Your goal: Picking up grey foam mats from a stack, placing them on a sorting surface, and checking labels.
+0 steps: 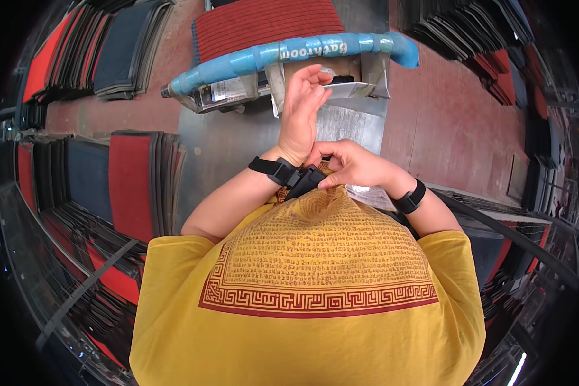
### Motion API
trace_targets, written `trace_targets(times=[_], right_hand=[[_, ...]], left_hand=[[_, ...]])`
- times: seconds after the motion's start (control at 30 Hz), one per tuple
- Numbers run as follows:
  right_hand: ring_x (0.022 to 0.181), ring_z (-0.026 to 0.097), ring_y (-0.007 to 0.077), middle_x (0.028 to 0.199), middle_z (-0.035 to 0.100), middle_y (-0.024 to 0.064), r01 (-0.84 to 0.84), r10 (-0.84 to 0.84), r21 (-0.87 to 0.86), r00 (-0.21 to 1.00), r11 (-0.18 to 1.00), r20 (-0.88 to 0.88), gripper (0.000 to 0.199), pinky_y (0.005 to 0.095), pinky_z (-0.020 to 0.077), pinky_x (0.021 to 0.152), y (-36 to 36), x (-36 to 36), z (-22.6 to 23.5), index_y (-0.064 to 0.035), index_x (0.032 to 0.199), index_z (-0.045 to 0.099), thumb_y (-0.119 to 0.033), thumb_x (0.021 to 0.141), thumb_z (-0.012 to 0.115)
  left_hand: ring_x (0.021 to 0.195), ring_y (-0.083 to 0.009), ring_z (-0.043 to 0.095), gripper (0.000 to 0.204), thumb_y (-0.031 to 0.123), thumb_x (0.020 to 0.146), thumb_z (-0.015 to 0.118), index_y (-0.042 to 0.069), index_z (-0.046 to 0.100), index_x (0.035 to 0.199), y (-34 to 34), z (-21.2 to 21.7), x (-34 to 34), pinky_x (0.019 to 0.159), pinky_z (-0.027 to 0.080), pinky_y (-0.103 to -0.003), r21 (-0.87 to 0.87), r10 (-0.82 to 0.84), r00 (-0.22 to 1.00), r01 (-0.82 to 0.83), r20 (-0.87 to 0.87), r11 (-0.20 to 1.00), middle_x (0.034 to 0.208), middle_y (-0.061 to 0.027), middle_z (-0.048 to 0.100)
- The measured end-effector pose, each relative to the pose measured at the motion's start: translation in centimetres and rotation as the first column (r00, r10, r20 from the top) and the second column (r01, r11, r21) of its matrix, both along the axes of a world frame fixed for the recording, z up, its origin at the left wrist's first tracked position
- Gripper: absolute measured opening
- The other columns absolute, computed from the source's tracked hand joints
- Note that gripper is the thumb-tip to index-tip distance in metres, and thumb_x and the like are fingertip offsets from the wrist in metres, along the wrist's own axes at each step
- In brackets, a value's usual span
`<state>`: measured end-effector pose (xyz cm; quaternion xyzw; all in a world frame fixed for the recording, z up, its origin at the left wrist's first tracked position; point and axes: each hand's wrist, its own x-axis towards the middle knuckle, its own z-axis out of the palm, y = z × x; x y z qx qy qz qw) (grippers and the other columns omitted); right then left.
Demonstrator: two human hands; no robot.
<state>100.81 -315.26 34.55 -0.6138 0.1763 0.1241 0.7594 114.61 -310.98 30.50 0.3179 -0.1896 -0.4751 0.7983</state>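
My left hand (297, 116) is raised in front of my chest with its fingers stretched out, and holds nothing. Around its wrist runs a black strap (265, 166) that carries a small black boxy device (306, 181). My right hand (357, 166) is closed at that device, thumb and fingers bent against its right side and the left wrist; the fingertips are partly hidden. A second black wristband (410, 199) sits on my right wrist. Just below both hands is the yellow printed shirt (302, 347), and something whitish like paper or plastic (370, 196) shows beneath my right forearm.
Ahead stands a cart with a curved handle wrapped in blue tape (238, 63). A ribbed red mat (270, 26) lies beyond the handle, with an open box (328, 69) behind it. Stacks of red and dark mats (132, 180) line both sides, within metal racks.
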Motion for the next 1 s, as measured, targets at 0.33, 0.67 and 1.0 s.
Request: trace_targets(times=[0.33,0.67,1.0], right_hand=[[0.071,0.066,0.0299,0.088,0.065,0.0140,-0.027,0.218,-0.935,0.974,0.353,0.054,0.041,0.0389,0.0529,0.060,2.5,0.4,0.9,-0.0019,0.117,0.056,-0.022,0.082,0.061],[0.063,0.063,0.0344,0.081,0.064,0.0135,-0.107,0.227,-0.942,0.973,0.319,-0.034,0.046,0.0414,0.0512,0.053,2.0,0.9,-0.2,0.0006,0.117,0.052,-0.014,0.075,0.060],[0.075,0.064,0.0340,0.090,0.065,0.0199,-0.160,0.296,-0.679,0.951,0.716,0.088,0.041,0.0397,0.0500,0.069,-1.6,0.3,-0.1,-0.0040,0.124,0.056,-0.017,0.086,0.062]], left_hand=[[0.111,-0.0202,0.050,0.032,0.026,0.090,0.054,0.008,0.052,0.116,-1.1,-5.5,2.4,0.100,0.040,-0.051,0.291,0.141,0.904,-0.019,-0.405,0.957,0.113,-0.0084,0.055],[0.111,-0.0206,0.049,0.034,0.027,0.091,0.052,0.007,0.050,0.118,-0.6,-5.1,1.9,0.100,0.041,-0.049,0.245,0.175,0.931,-0.097,-0.321,0.965,0.114,-0.0087,0.054],[0.112,-0.0203,0.049,0.032,0.024,0.092,0.051,0.007,0.050,0.120,-1.3,-3.7,1.7,0.100,0.040,-0.047,0.209,0.129,0.963,-0.080,-0.236,0.975,0.114,-0.0088,0.054]])
